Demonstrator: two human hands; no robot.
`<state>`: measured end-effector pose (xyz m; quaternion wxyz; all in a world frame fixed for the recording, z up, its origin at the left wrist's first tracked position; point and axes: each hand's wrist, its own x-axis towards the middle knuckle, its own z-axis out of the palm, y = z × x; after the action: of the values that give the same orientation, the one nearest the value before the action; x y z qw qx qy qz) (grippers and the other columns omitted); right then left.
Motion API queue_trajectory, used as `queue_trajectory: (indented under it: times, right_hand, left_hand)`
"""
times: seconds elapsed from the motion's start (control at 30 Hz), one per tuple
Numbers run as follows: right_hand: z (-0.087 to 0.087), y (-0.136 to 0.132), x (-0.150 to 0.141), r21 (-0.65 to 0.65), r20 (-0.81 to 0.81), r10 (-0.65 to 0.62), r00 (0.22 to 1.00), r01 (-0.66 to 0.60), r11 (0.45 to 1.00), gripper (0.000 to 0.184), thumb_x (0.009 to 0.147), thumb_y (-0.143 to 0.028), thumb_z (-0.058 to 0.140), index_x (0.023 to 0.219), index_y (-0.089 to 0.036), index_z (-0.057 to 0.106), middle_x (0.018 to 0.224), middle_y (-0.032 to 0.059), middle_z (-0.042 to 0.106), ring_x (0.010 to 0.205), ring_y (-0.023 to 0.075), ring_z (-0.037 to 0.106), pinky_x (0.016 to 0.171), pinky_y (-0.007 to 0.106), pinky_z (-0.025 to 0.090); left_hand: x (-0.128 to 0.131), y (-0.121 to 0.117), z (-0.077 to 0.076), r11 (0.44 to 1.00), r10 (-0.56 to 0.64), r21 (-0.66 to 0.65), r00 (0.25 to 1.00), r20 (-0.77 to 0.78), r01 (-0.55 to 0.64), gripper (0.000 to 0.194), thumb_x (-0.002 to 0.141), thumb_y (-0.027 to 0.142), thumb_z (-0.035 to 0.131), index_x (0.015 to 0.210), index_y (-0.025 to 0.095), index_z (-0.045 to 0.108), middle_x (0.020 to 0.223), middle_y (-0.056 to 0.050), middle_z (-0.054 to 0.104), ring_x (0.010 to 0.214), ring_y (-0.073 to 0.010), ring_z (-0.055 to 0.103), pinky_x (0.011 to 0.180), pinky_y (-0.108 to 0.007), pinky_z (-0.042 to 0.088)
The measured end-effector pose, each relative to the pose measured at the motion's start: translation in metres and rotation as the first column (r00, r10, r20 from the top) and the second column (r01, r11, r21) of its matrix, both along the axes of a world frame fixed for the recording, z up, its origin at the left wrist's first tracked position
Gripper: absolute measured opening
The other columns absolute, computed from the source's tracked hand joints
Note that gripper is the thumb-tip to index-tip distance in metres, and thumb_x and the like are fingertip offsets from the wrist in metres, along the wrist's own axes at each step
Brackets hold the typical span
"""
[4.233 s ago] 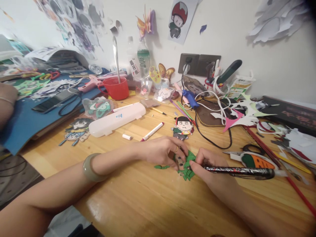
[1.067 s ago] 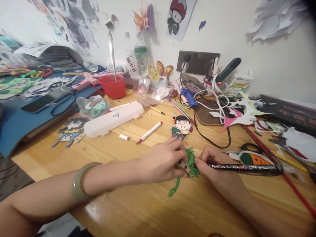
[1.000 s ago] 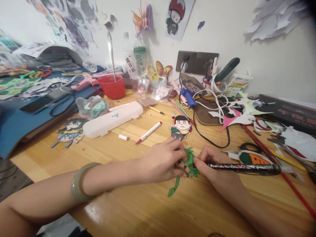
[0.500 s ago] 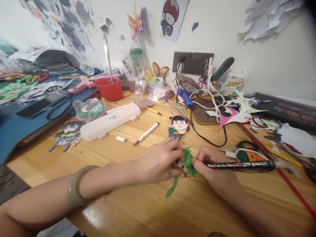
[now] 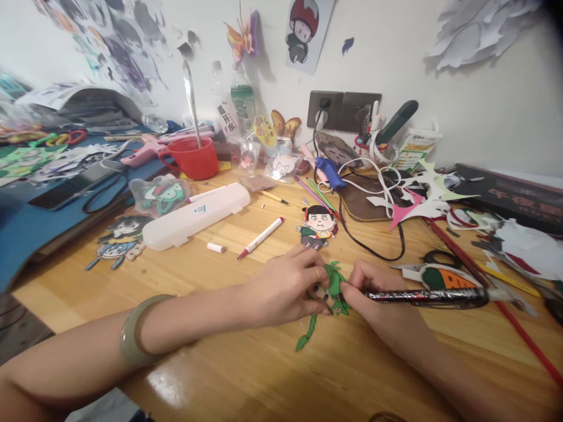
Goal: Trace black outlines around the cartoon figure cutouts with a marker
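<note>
A small green leafy paper cutout [image 5: 335, 288] lies on the wooden table [image 5: 246, 363], with a thin green stem [image 5: 307, 335] trailing toward me. My left hand [image 5: 290, 287], a ring on one finger, presses its curled fingers down on the cutout's left side. My right hand [image 5: 378, 299] grips a long dark patterned pen-like tool [image 5: 426, 297], its tip at the cutout's right edge. A pale green bangle [image 5: 132, 331] sits on my left wrist.
Just behind my hands lie a cartoon boy cutout [image 5: 317, 224], a red-tipped marker [image 5: 260, 237] and its cap [image 5: 216, 248]. A long white case [image 5: 197, 214], red cup [image 5: 193, 158], carrot cutout [image 5: 444, 278], black cable [image 5: 373, 249] and paper scraps crowd the table.
Over four seconds the green cutout was turned, so its stem now trails toward me. In the last second both hands stayed on it; only the camera shifted slightly.
</note>
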<state>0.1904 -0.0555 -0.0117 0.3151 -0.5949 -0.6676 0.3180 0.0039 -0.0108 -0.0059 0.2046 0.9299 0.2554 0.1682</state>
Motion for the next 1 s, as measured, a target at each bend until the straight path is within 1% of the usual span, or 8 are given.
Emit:
queue_trajectory:
  times: [0.37, 0.43, 0.57, 0.63, 0.73, 0.8, 0.9, 1.0]
  right_hand:
    - [0.002, 0.001, -0.001, 0.006, -0.009, -0.003, 1.000, 0.003, 1.000, 0.026, 0.071, -0.014, 0.051, 0.054, -0.021, 0.032, 0.048, -0.0076, 0.034, 0.045, 0.0087, 0.034, 0.043, 0.022, 0.024]
    - [0.003, 0.001, -0.001, -0.005, -0.036, -0.011, 0.999, 0.011, 1.000, 0.027, 0.071, -0.016, 0.052, 0.053, -0.021, 0.032, 0.047, -0.0075, 0.034, 0.045, 0.0087, 0.035, 0.042, 0.022, 0.025]
    - [0.005, 0.004, -0.002, -0.032, -0.147, -0.093, 0.985, 0.090, 0.995, 0.030, 0.075, -0.026, 0.053, 0.053, -0.021, 0.033, 0.045, -0.0069, 0.038, 0.042, 0.0082, 0.035, 0.042, 0.022, 0.028]
    - [0.006, 0.006, -0.003, -0.048, -0.167, -0.090, 0.982, 0.083, 0.995, 0.026, 0.074, -0.026, 0.055, 0.056, -0.021, 0.036, 0.046, -0.0070, 0.040, 0.042, 0.0078, 0.036, 0.041, 0.021, 0.028]
    - [0.008, 0.010, -0.004, -0.030, -0.122, -0.030, 0.992, 0.027, 0.999, 0.020, 0.070, -0.019, 0.055, 0.059, -0.021, 0.038, 0.049, -0.0069, 0.042, 0.044, 0.0078, 0.038, 0.042, 0.020, 0.029]
    - [0.008, 0.011, -0.004, -0.013, -0.063, -0.007, 0.998, 0.007, 1.000, 0.021, 0.069, -0.017, 0.054, 0.057, -0.021, 0.037, 0.049, -0.0068, 0.040, 0.045, 0.0081, 0.037, 0.042, 0.021, 0.028]
    - [0.006, 0.011, -0.003, 0.013, -0.008, -0.001, 1.000, 0.001, 1.000, 0.024, 0.071, -0.017, 0.052, 0.055, -0.021, 0.035, 0.049, -0.0073, 0.037, 0.045, 0.0085, 0.036, 0.043, 0.021, 0.026]
    - [0.003, 0.010, -0.002, 0.046, 0.002, 0.019, 1.000, -0.019, 0.999, 0.023, 0.073, -0.019, 0.052, 0.057, -0.021, 0.036, 0.050, -0.0076, 0.036, 0.045, 0.0087, 0.036, 0.043, 0.022, 0.025]
  left_hand:
    - [0.000, 0.000, 0.000, 1.000, 0.004, -0.007, 1.000, -0.002, -0.004, 0.026, 0.075, 0.036, 0.065, 0.087, 0.014, 0.058, 0.095, -0.006, 0.053, 0.088, -0.0196, 0.047, 0.072, -0.028, 0.043]
    - [0.001, 0.000, 0.000, 1.000, 0.005, -0.008, 1.000, -0.008, -0.005, 0.026, 0.075, 0.037, 0.065, 0.086, 0.014, 0.058, 0.094, -0.006, 0.053, 0.088, -0.0195, 0.047, 0.071, -0.028, 0.043]
    - [0.002, 0.001, 0.001, 1.000, 0.021, 0.005, 0.999, -0.038, -0.021, 0.030, 0.074, 0.040, 0.065, 0.087, 0.014, 0.056, 0.092, -0.006, 0.053, 0.087, -0.0204, 0.047, 0.070, -0.029, 0.044]
    - [0.003, 0.001, 0.001, 0.999, 0.036, 0.006, 0.998, -0.052, -0.036, 0.034, 0.073, 0.042, 0.065, 0.088, 0.013, 0.055, 0.090, -0.007, 0.053, 0.086, -0.0210, 0.047, 0.071, -0.030, 0.044]
    - [0.003, 0.001, 0.000, 0.999, 0.034, -0.007, 0.998, -0.052, -0.035, 0.035, 0.073, 0.042, 0.066, 0.089, 0.013, 0.055, 0.091, -0.007, 0.053, 0.088, -0.0214, 0.048, 0.073, -0.031, 0.044]
    - [0.003, 0.001, -0.001, 0.999, 0.028, -0.013, 0.999, -0.035, -0.029, 0.034, 0.073, 0.041, 0.066, 0.090, 0.013, 0.055, 0.091, -0.007, 0.054, 0.089, -0.0214, 0.048, 0.075, -0.030, 0.044]
    - [0.002, 0.001, -0.002, 0.999, 0.029, -0.018, 1.000, -0.013, -0.029, 0.034, 0.073, 0.042, 0.066, 0.089, 0.013, 0.055, 0.091, -0.007, 0.054, 0.088, -0.0210, 0.048, 0.073, -0.030, 0.045]
    - [0.003, 0.002, -0.003, 0.999, 0.032, -0.018, 0.999, -0.002, -0.032, 0.034, 0.073, 0.041, 0.067, 0.088, 0.012, 0.055, 0.091, -0.007, 0.054, 0.088, -0.0209, 0.048, 0.072, -0.029, 0.045]
